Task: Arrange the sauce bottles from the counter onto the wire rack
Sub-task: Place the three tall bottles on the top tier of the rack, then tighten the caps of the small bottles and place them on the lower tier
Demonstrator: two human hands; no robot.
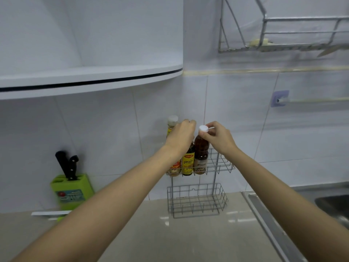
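The right hand [219, 138] pinches the white cap [203, 128] of the dark bottle [201, 154], seating it upright in the rack [222, 165], upper tier. Just left of those fingers, the left hand [181, 138] curls over the middle bottle [188, 163] (likely steadying it).

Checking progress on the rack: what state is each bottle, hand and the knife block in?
left bottle: upright in wire rack upper tier, capped
middle bottle: upright beside it, top gripped by left hand
right bottle: upright, white cap pinched by right hand
knife block: holds two knives
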